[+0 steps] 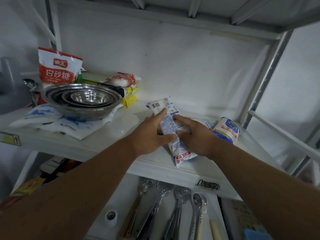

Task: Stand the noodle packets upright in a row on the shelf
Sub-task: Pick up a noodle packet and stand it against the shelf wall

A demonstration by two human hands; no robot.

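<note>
Long white-and-blue plastic noodle packet (170, 129) sits mid-frame, gripped by both left hand (150, 135) and right hand (195, 135). 1 more packet (226, 129) lies right on the white shelf (155, 163).

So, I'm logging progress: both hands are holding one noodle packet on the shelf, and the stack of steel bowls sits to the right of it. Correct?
Not quite. The head view shows the stack of steel bowls to the left of the noodle packet, not the right. The rest stands: the left hand and right hand both hold that one packet on the shelf.
</note>
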